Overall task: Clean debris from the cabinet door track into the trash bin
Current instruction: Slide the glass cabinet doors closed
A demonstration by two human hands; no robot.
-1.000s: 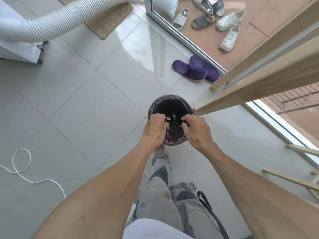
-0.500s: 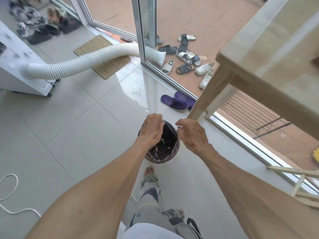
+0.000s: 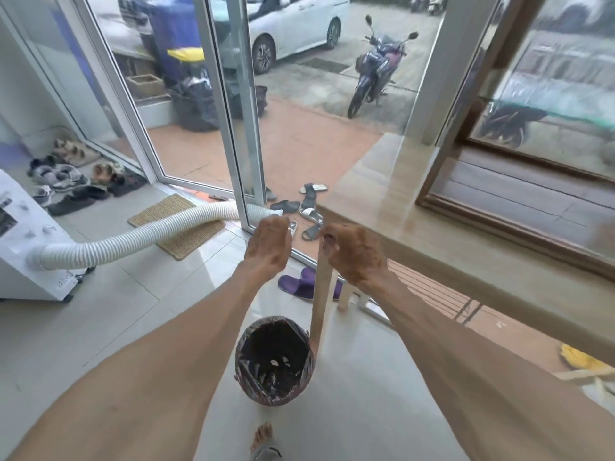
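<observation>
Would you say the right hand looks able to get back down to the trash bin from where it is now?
Probably yes. The right hand is raised beside the table leg, and the trash bin stands open on the floor below, left of that leg. Nothing lies between them, though the leg is close.

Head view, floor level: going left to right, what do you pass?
White machine → ribbed white hose → woven doormat → left hand → purple slippers → right hand → wooden table. The lined trash bin sits nearer, below the hands.
</observation>
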